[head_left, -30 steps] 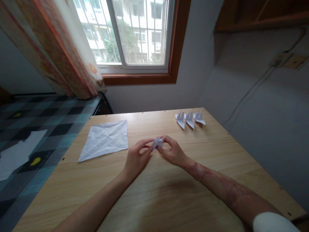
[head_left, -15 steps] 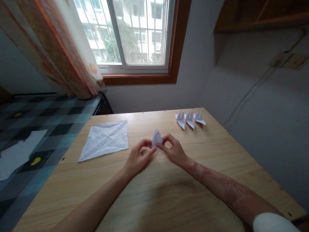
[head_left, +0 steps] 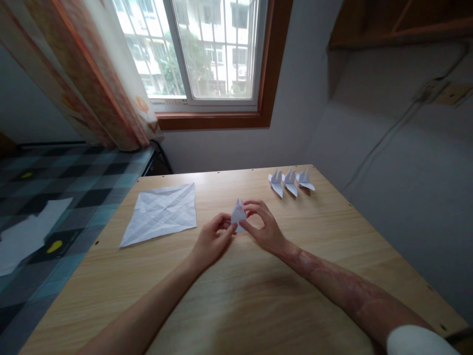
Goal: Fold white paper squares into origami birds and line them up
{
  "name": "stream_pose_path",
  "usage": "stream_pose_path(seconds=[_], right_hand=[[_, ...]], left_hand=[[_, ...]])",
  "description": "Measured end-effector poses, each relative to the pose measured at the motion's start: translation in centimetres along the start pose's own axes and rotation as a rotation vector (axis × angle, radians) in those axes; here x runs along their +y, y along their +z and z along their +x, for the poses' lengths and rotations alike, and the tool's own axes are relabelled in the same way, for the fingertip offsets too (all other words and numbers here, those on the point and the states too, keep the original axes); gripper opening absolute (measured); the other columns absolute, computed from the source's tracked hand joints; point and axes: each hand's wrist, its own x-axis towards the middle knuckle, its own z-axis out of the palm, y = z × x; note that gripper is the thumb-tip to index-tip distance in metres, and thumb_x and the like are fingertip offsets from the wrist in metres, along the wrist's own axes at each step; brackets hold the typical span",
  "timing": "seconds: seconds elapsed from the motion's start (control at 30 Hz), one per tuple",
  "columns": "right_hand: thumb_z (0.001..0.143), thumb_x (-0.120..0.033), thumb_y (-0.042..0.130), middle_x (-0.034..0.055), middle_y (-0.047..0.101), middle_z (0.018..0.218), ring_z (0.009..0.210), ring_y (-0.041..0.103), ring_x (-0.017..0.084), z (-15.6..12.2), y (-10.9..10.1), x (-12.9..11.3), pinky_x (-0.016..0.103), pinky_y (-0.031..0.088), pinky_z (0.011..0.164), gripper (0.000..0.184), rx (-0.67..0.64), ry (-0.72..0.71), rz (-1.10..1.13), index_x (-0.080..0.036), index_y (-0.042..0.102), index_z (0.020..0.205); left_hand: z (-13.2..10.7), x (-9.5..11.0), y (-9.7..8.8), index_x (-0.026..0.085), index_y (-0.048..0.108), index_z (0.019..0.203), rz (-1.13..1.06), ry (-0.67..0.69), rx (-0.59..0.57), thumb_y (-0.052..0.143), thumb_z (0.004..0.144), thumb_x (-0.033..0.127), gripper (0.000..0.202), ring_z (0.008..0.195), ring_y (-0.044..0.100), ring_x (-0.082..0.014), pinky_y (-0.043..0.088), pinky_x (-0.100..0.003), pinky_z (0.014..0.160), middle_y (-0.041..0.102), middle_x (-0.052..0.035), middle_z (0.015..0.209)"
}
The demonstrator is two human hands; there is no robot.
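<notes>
A small folded white paper piece (head_left: 238,215) stands upright, point up, between my two hands above the wooden table (head_left: 229,296). My left hand (head_left: 211,240) pinches its lower left side. Its right side and top are held by my right hand (head_left: 264,228), whose fingers curl over it. Three finished folded paper figures (head_left: 291,182) stand in a row at the far right of the table, well beyond my right hand. A creased square white sheet (head_left: 160,212) lies flat to the left of my left hand.
A wall runs close along the table's right edge. A bed with a checked cover (head_left: 40,207) and a white sheet of paper on it stands to the left. Behind the table are a window (head_left: 199,54) and a curtain (head_left: 92,74).
The folded piece has turned from lying low between my fingers to standing upright. My right hand's fingers have moved up to its top. The rest is unchanged.
</notes>
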Motion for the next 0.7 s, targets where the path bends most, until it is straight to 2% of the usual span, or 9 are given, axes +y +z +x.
stream_pose_path(seconds=[0.07,0.13,0.3,0.4,0.6,0.7], right_hand=[[0.100,-0.024,0.080,0.0107,0.068,0.134,0.119,0.070,0.026,0.03,-0.07,-0.12,0.043,0.060,0.100,0.010,-0.014,-0.006,-0.007,-0.027,0.078,0.109],[0.100,-0.023,0.081,0.0107,0.067,0.136,0.112,0.072,0.024,-0.03,-0.12,-0.14,0.043,0.060,0.099,0.003,-0.034,-0.009,-0.003,-0.025,0.079,0.101],[0.099,-0.014,0.077,0.0090,0.066,0.139,0.101,0.073,0.020,-0.39,-0.09,0.27,0.041,0.060,0.097,0.013,-0.081,-0.025,0.025,-0.027,0.082,0.100],[0.098,-0.012,0.076,0.0087,0.065,0.142,0.098,0.074,0.019,-0.57,-0.11,0.58,0.040,0.059,0.098,0.017,-0.096,-0.008,0.034,-0.027,0.083,0.098],[0.097,-0.011,0.075,0.0087,0.070,0.129,0.130,0.068,0.026,-0.33,-0.25,0.46,0.040,0.055,0.107,0.018,-0.071,0.040,-0.005,-0.027,0.083,0.097],[0.097,-0.013,0.074,0.0082,0.069,0.125,0.129,0.067,0.026,-0.24,-0.24,0.14,0.040,0.056,0.106,0.015,-0.076,0.039,0.001,-0.026,0.082,0.096]], left_hand=[[0.08,-0.10,-0.07,0.019,0.073,0.113,-0.007,-0.009,0.009,0.077,0.100,0.049,0.033,0.087,0.076,-0.0203,0.060,-0.029,0.077,0.078,-0.0050,0.096],[0.17,-0.20,-0.13,0.019,0.072,0.113,-0.032,-0.013,0.001,0.079,0.099,0.049,0.033,0.090,0.077,-0.0211,0.059,-0.028,0.076,0.079,-0.0054,0.096],[0.45,-0.46,-0.17,0.019,0.073,0.113,-0.164,-0.021,-0.037,0.089,0.090,0.044,0.039,0.083,0.076,-0.0188,0.056,-0.025,0.072,0.080,-0.0046,0.099],[0.62,-0.63,-0.23,0.018,0.073,0.116,-0.238,-0.026,-0.028,0.091,0.088,0.045,0.043,0.082,0.075,-0.0179,0.056,-0.026,0.071,0.081,-0.0063,0.104],[0.74,-0.63,-0.66,0.018,0.075,0.119,-0.270,-0.016,-0.015,0.087,0.092,0.046,0.041,0.097,0.077,-0.0223,0.059,-0.031,0.087,0.082,-0.0080,0.107],[0.71,-0.60,-0.59,0.018,0.074,0.121,-0.237,-0.017,-0.013,0.086,0.094,0.045,0.040,0.094,0.075,-0.0207,0.059,-0.030,0.086,0.081,-0.0064,0.104]])
